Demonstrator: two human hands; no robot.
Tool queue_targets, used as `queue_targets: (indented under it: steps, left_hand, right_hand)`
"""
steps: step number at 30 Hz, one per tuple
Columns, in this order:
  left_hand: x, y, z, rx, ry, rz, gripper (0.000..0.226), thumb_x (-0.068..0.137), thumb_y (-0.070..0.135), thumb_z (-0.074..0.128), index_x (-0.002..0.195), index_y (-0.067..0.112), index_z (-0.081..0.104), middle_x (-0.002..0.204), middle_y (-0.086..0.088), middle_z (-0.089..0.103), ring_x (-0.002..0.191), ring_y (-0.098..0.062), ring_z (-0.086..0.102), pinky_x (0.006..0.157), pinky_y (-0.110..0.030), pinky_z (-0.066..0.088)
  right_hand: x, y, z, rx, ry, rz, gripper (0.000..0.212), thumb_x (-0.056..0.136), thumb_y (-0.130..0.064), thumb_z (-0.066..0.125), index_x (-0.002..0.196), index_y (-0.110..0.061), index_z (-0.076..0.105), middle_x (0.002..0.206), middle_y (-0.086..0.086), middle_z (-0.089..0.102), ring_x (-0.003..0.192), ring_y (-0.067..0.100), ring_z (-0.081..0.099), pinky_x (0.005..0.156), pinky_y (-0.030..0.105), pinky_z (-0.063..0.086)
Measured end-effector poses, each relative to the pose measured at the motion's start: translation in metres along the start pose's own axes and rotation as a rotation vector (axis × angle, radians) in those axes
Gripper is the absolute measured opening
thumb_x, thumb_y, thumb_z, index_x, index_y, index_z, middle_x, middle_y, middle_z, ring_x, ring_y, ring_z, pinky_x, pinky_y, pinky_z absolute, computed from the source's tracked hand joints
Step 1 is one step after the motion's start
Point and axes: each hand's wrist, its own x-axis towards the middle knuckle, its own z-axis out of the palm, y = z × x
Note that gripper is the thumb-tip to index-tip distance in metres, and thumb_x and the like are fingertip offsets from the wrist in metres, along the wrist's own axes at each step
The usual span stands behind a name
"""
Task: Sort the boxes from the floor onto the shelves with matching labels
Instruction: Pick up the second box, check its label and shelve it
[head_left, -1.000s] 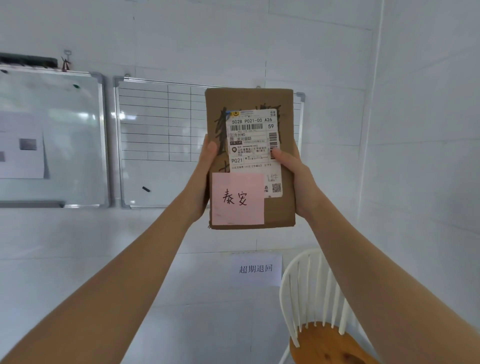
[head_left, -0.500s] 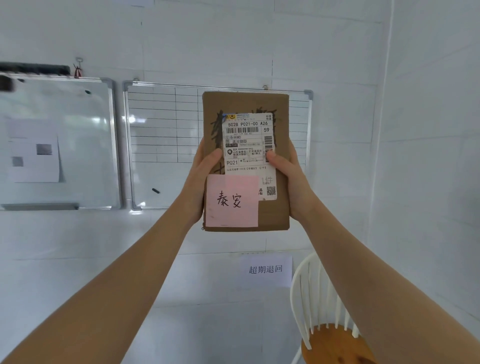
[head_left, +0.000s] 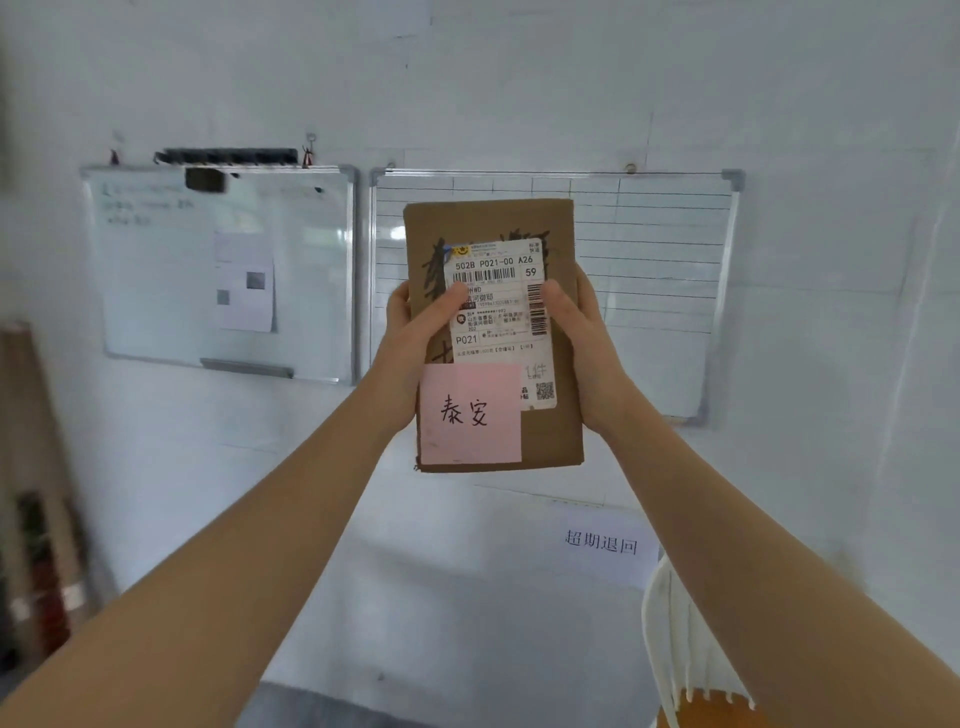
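I hold a flat brown cardboard box (head_left: 550, 436) upright in front of me at arm's length, in the middle of the view. A white shipping label (head_left: 498, 312) covers its upper face and a pink sticky note (head_left: 470, 413) with handwritten characters sits at its lower left. My left hand (head_left: 410, 338) grips the box's left edge with the thumb across the label. My right hand (head_left: 584, 343) grips the right edge, thumb on the label too. No shelf with a matching label shows clearly.
Two whiteboards hang on the white wall behind the box, one at the left (head_left: 223, 270) and a ruled one (head_left: 649, 260) at the right. A paper sign (head_left: 602, 543) is stuck low on the wall. A white chair (head_left: 685, 654) stands at bottom right. Blurred shelving (head_left: 36, 519) shows at the left edge.
My view has swung to the left, so the whiteboards and chair slid right and blurred shelving came in at the left edge. Both hands keep the same hold on the box.
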Motion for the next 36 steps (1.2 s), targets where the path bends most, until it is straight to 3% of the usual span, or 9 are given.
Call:
queue_targets:
  steps: [3, 11, 18, 22, 25, 28, 30, 36]
  left_hand:
    - [-0.027, 0.01, -0.009, 0.019, 0.079, 0.04, 0.054, 0.088, 0.02, 0.06, 0.136, 0.017, 0.037, 0.122, -0.011, 0.064, 0.097, -0.024, 0.069, 0.071, -0.033, 0.059]
    - [-0.096, 0.067, -0.057, 0.211, 0.301, 0.153, 0.053, 0.089, 0.02, 0.058, 0.137, 0.017, 0.038, 0.127, -0.012, 0.061, 0.106, -0.026, 0.065, 0.079, -0.035, 0.058]
    - [-0.17, 0.139, -0.099, 0.321, 0.523, 0.225, 0.048, 0.09, 0.023, 0.055, 0.136, 0.019, 0.041, 0.113, -0.006, 0.068, 0.092, -0.017, 0.07, 0.075, -0.033, 0.059]
    - [-0.226, 0.187, -0.12, 0.406, 0.64, 0.289, 0.046, 0.093, 0.025, 0.05, 0.137, 0.018, 0.039, 0.116, -0.005, 0.065, 0.098, -0.018, 0.067, 0.081, -0.034, 0.058]
    - [-0.277, 0.226, -0.134, 0.46, 0.731, 0.316, 0.043, 0.093, 0.028, 0.048, 0.135, 0.019, 0.04, 0.109, -0.002, 0.067, 0.09, -0.014, 0.069, 0.075, -0.03, 0.059]
    - [-0.335, 0.269, -0.145, 0.534, 0.829, 0.337, 0.046, 0.093, 0.03, 0.047, 0.137, 0.018, 0.038, 0.106, 0.0, 0.068, 0.089, -0.013, 0.069, 0.074, -0.03, 0.059]
    - [-0.378, 0.298, -0.149, 0.573, 0.895, 0.362, 0.047, 0.094, 0.03, 0.047, 0.138, 0.018, 0.037, 0.11, -0.002, 0.067, 0.093, -0.015, 0.068, 0.076, -0.031, 0.059]
    - [-0.511, 0.387, -0.145, 0.704, 1.044, 0.417, 0.056, 0.09, 0.035, 0.05, 0.141, 0.016, 0.034, 0.124, -0.01, 0.061, 0.105, -0.024, 0.064, 0.082, -0.036, 0.057]
  right_hand:
    - [-0.008, 0.002, 0.018, -0.008, -0.053, 0.005, 0.06, 0.089, -0.022, 0.061, 0.141, -0.025, 0.031, 0.11, -0.002, 0.068, 0.091, 0.016, 0.072, 0.073, 0.032, 0.059]
    - [-0.026, 0.017, 0.102, 0.195, -0.234, 0.033, 0.067, 0.088, -0.017, 0.064, 0.145, -0.028, 0.029, 0.118, -0.002, 0.066, 0.094, 0.012, 0.072, 0.072, 0.028, 0.059]
    - [-0.05, 0.01, 0.205, 0.381, -0.401, 0.079, 0.067, 0.087, -0.02, 0.066, 0.144, -0.031, 0.033, 0.125, 0.001, 0.065, 0.1, 0.016, 0.07, 0.08, 0.035, 0.059]
    - [-0.076, -0.006, 0.273, 0.478, -0.521, 0.098, 0.066, 0.087, -0.021, 0.066, 0.144, -0.03, 0.034, 0.125, 0.0, 0.065, 0.101, 0.015, 0.07, 0.081, 0.034, 0.058]
    - [-0.104, -0.022, 0.328, 0.525, -0.612, 0.1, 0.066, 0.086, -0.028, 0.066, 0.144, -0.032, 0.033, 0.128, 0.0, 0.063, 0.105, 0.016, 0.068, 0.087, 0.037, 0.057]
    - [-0.141, -0.046, 0.385, 0.57, -0.696, 0.127, 0.059, 0.092, -0.033, 0.056, 0.145, -0.033, 0.03, 0.127, 0.002, 0.063, 0.103, 0.014, 0.068, 0.08, 0.027, 0.057]
    - [-0.17, -0.066, 0.422, 0.592, -0.759, 0.134, 0.053, 0.095, -0.035, 0.049, 0.145, -0.031, 0.03, 0.127, 0.003, 0.063, 0.104, 0.014, 0.066, 0.075, 0.022, 0.056]
    - [-0.269, -0.135, 0.523, 0.72, -0.923, 0.14, 0.05, 0.097, -0.038, 0.044, 0.145, -0.029, 0.032, 0.122, -0.001, 0.063, 0.103, 0.008, 0.064, 0.078, 0.024, 0.05]
